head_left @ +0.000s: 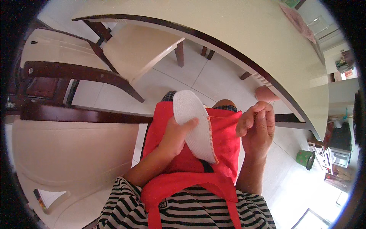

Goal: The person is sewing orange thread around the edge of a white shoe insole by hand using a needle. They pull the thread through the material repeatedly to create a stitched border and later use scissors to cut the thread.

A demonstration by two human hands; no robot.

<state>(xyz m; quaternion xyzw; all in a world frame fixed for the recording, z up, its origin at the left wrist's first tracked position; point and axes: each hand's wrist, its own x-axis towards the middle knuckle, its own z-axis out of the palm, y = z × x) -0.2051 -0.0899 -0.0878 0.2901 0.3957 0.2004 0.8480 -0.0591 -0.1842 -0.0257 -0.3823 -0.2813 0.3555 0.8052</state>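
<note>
A white, stitched fabric shoe sole [190,104] is held at a slant above my lap. My left hand [175,137] grips it from the left, thumb lying across its face and the other fingers hidden underneath. Orange stitches [210,130] run along the sole's right edge down to its lower tip. To the right of the sole, apart from it, my right hand [258,126] is raised with its fingers curled and pinched. Whether a needle or thread is between those fingertips cannot be made out. Beneath the sole, a red apron [224,137] covers my lap.
A cream tabletop [228,17] with a dark curved edge arches ahead and to the right. One cream chair [140,48] is at the upper left; another chair [74,148] is beside me on the left. A pink bin [264,94] and green pot [304,159] stand on the tiled floor [183,77].
</note>
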